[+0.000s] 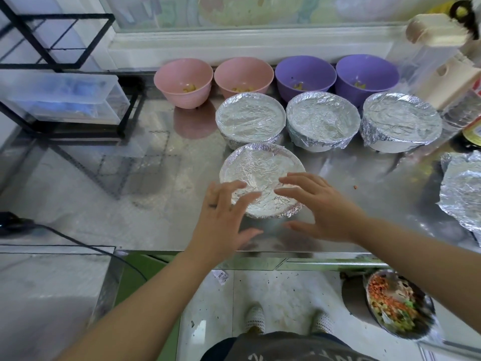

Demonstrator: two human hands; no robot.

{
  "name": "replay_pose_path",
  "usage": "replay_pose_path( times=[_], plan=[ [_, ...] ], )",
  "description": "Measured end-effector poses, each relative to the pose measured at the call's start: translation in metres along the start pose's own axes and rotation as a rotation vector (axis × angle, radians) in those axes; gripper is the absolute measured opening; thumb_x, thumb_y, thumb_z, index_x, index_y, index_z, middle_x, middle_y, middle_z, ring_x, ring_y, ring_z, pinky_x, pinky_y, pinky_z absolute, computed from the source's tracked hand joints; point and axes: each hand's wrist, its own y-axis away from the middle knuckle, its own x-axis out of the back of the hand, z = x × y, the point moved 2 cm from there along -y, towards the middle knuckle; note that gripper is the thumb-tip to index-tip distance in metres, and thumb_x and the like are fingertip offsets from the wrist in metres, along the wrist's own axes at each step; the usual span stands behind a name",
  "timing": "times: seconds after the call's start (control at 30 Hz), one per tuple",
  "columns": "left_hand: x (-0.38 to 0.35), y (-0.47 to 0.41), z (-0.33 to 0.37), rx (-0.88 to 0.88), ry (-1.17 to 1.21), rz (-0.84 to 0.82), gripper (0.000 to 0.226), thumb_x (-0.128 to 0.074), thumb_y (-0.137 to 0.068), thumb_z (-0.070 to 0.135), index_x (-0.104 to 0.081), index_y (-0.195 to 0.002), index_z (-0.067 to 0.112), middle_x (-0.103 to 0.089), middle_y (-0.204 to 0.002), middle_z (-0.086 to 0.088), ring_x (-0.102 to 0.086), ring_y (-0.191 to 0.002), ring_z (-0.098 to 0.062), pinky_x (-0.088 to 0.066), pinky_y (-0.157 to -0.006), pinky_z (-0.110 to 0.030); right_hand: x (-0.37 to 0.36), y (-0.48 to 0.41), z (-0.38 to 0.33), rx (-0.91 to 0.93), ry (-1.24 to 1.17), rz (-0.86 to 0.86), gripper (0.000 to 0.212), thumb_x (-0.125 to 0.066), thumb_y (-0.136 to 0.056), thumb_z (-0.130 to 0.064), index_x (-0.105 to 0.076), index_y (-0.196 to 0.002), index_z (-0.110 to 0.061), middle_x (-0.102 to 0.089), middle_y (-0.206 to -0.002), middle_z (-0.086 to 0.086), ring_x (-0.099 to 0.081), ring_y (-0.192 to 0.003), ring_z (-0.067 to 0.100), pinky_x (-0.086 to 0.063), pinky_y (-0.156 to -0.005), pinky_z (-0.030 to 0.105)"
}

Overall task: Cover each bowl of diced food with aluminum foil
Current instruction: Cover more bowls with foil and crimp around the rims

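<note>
Left hand [226,212] and right hand [320,204]: fingers straight and spread, gripping nothing, over the near half of the front foil-covered bowl [260,165] on the shiny steel table [169,217]. Contact cannot be told. The contents are hidden under foil.

Count, foil-covered: five. Front one, three in a row behind [250,118] [322,118] [400,121], one cut off at the right edge [463,188].

Uncovered, back row: two pink bowls [183,79] [243,76], two purple bowls [305,74] [367,74], with yellow bits inside.

One metal dish of mixed diced food [398,308] sits below the table edge.

Bottle label [473,131] and shirt lettering [273,356]: cut off, unreadable.
</note>
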Motion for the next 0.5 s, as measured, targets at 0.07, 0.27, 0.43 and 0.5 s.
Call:
replay_pose_path(
  times=[0.07,0.27,0.43,0.5],
  plan=[
    [-0.005,-0.006,0.017,-0.005,0.03,0.094,0.048,-0.072,-0.081,0.048,-0.06,-0.121,0.024,-0.053,-0.122,-0.002,-0.051,-0.117,-0.024,-0.029,-0.118,-0.053,0.002,-0.002,0.002,0.046,-0.009,-0.006,0.05,-0.061,-0.09,-0.049,-0.058,-0.132,-0.022,-0.056,-0.137,0.004,-0.05,-0.131,0.028,-0.044,-0.106,0.049],
    [-0.009,-0.01,0.02,-0.038,-0.007,0.103,0.012,-0.073,-0.089,0.036,-0.073,-0.085,0.025,-0.064,-0.09,0.008,-0.061,-0.092,-0.021,-0.036,-0.113,-0.048,0.005,-0.011,-0.002,0.163,0.046,0.0,0.015,-0.066,-0.091,-0.029,-0.07,-0.1,-0.018,-0.064,-0.107,0.001,-0.06,-0.104,0.025,-0.051,-0.09,0.044],
    [0.006,-0.005,-0.002,-0.063,0.045,0.108,0.018,-0.068,-0.092,0.038,-0.074,-0.083,0.023,-0.066,-0.089,0.009,-0.06,-0.091,-0.021,-0.04,-0.106,-0.044,0.001,-0.012,-0.017,0.188,0.05,0.02,0.012,-0.066,-0.093,-0.031,-0.072,-0.092,-0.021,-0.065,-0.093,-0.004,-0.06,-0.093,0.023,-0.049,-0.088,0.038],
    [0.009,-0.003,-0.009,-0.055,0.049,0.098,0.021,-0.066,-0.092,0.039,-0.075,-0.084,0.023,-0.068,-0.091,0.009,-0.061,-0.092,-0.022,-0.042,-0.102,-0.044,-0.002,-0.016,-0.024,0.179,0.044,0.023,0.018,-0.062,-0.094,-0.036,-0.073,-0.091,-0.022,-0.065,-0.089,-0.005,-0.059,-0.089,0.022,-0.049,-0.085,0.037]
  ],
)
